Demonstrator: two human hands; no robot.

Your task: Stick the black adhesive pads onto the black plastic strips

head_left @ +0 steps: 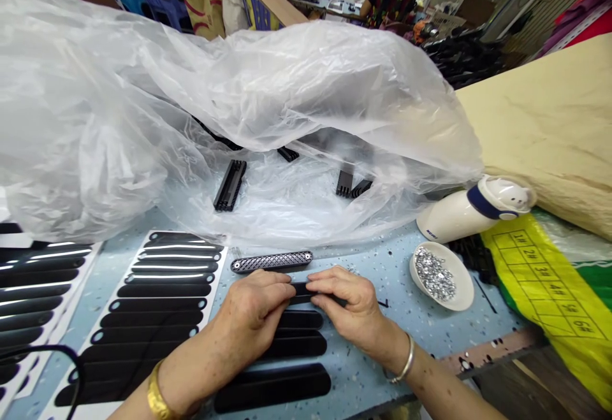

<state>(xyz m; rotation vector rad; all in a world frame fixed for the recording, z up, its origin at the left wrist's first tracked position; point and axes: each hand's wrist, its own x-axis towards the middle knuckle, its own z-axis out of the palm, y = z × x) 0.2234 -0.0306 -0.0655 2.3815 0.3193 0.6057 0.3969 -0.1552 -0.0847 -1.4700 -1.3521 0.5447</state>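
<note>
Our left hand point(255, 308) and right hand point(351, 302) meet low at centre, fingers of both pinched on a black strip point(301, 291) held between them just above the table point(382, 267). At 12 o'clock, just beyond, lies a grey patterned strip point(271, 261). More black strips point(296, 343) lie under our hands at 6. A sheet of black stickers point(162, 299) sits at 9, a bowl point(459, 302) of silvery bits at 3, a clear bag point(215, 108) at 12.
</note>
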